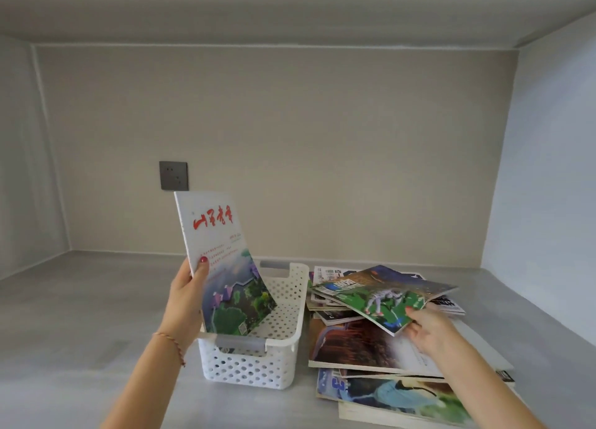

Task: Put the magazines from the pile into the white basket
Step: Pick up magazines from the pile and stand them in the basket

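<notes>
While our left hand [188, 286] pinches the white red-lettered magazine [222, 264] upright, its lower edge sits inside the white perforated plastic basket [254, 364]. Our right hand [429, 328] grips a green-covered magazine [383, 294] above the pile [371, 348].

A pale grey shelf surface [80, 315] carries everything, closed in by beige walls at the back and sides. A white perforated basket [258, 361] stands on it near the centre, toward six o'clock. Just beside the basket, at three o'clock from it, a loose pile of magazines [371, 344] sprawls across the surface.
</notes>
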